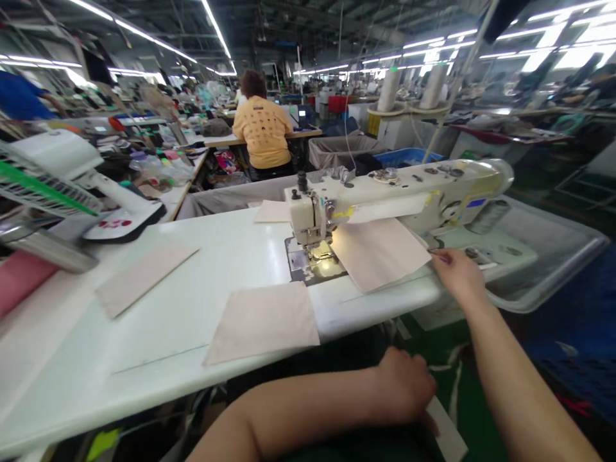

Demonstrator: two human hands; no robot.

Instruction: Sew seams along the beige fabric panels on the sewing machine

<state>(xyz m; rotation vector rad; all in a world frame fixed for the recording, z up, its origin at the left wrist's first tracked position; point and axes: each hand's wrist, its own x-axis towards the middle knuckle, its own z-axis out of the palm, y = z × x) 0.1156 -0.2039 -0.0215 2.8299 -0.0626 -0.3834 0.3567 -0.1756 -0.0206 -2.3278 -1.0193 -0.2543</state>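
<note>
**At the white table (158, 346):** a sewing machine (404, 192) is standing along the far edge, with a pale fabric panel (380, 253) lying beside its presser foot (312, 234) and overlapping the machine bed.

**Right hand (459, 276):** is reaching across the table edge and resting just beside the panel's near corner.

**Right fingers (445, 260):** are drawing narrow around something thin and dark, too small to tell what it is.

**Left hand (404, 388):** is hanging low by the table's front edge, curled up, with a pale strip (447, 430) showing just under it.

**Left fingers (418, 375):** are closing inward; whether they are gripping the strip, I cannot tell.

**Other pieces:** a matching square (262, 324) is lying near the table's front edge, another (144, 279) is lying further left, and a third (272, 212) is sitting behind the machine.

**Beyond the table:** a seated co-worker (262, 131) in a yellow shirt is facing away — thread cones (387, 90) are standing further right.
</note>
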